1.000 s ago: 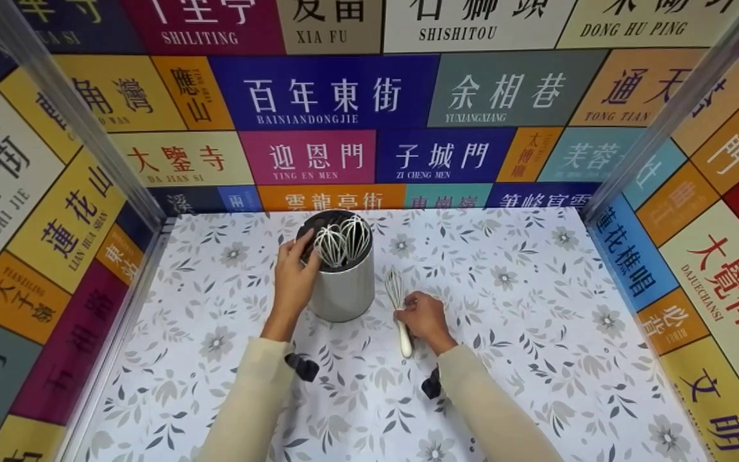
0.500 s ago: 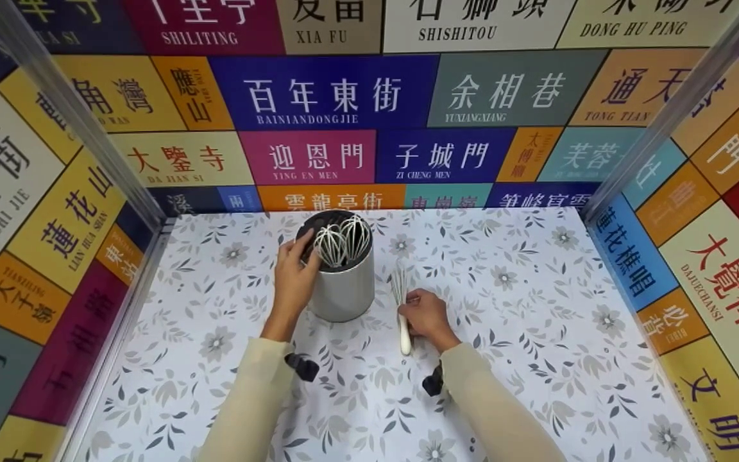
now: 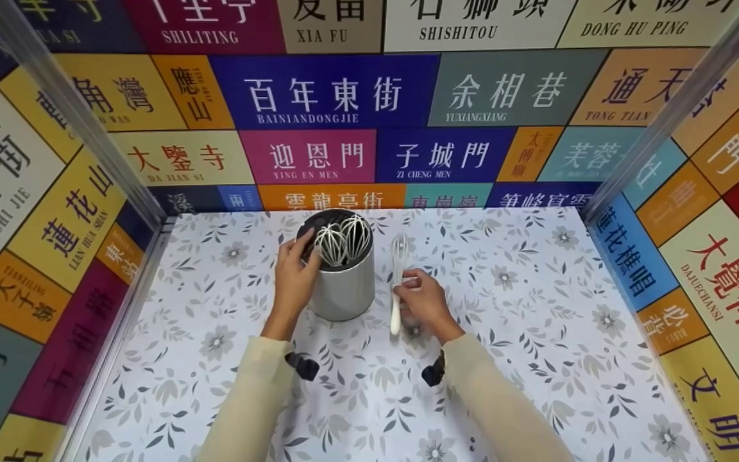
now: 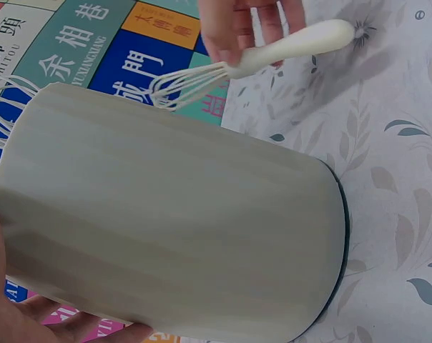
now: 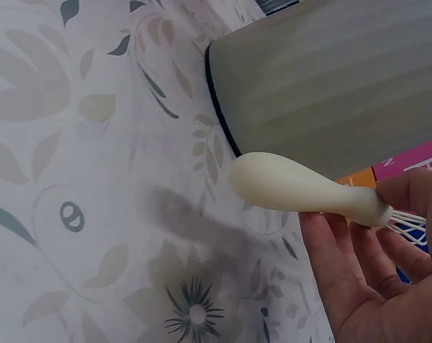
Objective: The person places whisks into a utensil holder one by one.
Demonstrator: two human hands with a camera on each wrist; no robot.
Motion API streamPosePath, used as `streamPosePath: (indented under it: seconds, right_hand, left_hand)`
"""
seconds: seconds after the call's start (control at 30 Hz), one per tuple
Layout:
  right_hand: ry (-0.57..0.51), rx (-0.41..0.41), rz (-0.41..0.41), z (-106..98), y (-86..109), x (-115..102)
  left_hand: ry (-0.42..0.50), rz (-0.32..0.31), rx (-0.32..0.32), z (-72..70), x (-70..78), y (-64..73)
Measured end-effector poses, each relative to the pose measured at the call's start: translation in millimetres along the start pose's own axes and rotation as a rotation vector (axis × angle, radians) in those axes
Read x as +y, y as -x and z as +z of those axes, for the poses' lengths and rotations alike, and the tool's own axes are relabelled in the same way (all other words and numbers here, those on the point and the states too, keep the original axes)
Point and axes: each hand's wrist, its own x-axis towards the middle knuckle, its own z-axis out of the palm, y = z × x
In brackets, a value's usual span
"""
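A grey cylindrical utensil holder with a dark top stands upright on the table, two whisk heads showing at its opening. My left hand holds it at the left side of the rim, and part of that hand appears along the holder's side in the left wrist view. To the right of the holder, my right hand pinches a small whisk where its cream handle meets the wires. The wires point up and the handle hangs down, raised off the cloth above its shadow.
White floral cloth covers the table. Colourful panels with lettering form the back wall and both sides. Clear upright posts stand at the back corners.
My right hand has lifted the whisk from the table and carried it slightly away from me, turning it more upright. The left hand and the utensil holder stay in place.
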Motion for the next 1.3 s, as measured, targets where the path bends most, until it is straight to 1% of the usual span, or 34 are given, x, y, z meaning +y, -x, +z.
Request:
streamPosePath:
  seconds: [0.13,0.2,0.33,0.53,0.73,0.87,1.0,1.13,1.3]
  right_hand:
    - [-0.082,-0.017,-0.005,-1,-1.1,-15]
    - [-0.104,-0.021,-0.015,-1,-0.8,-24]
    - [-0.148,-0.011,-0.060,-3,-0.1,-43]
    - [-0.259,0.017,-0.182,-5,-0.9,-73]
    - [-0.345,0.047,-0.333,-8,-1.6,-102]
    - [-0.361,0.062,-0.425,-9,-2.5,-120]
    - [-0.346,0.082,-0.490,-8,-2.6,-134]
    - [-0.332,0.089,-0.522,-7,-3.5,-142]
    - [-0.339,0.081,-0.545,-6,-4.4,-143]
  left_hand:
    - [0.006,0.008,0.006,0.4,-0.6,-0.1]
    - [0.008,0.009,0.007,0.0,-0.2,0.1]
    - [0.015,0.009,0.006,-1.1,0.6,0.7]
    - [0.015,0.002,-0.005,-1.7,1.7,0.3]
    - [0.014,0.007,0.002,-1.3,1.3,0.5]
    - [0.016,0.008,0.008,-0.7,0.8,0.6]
    - [0.012,0.014,0.009,-0.5,0.8,-0.6]
    - [0.009,0.017,0.009,-0.4,1.1,-1.9]
    - [0.006,0.021,0.010,0.5,0.1,-0.1]
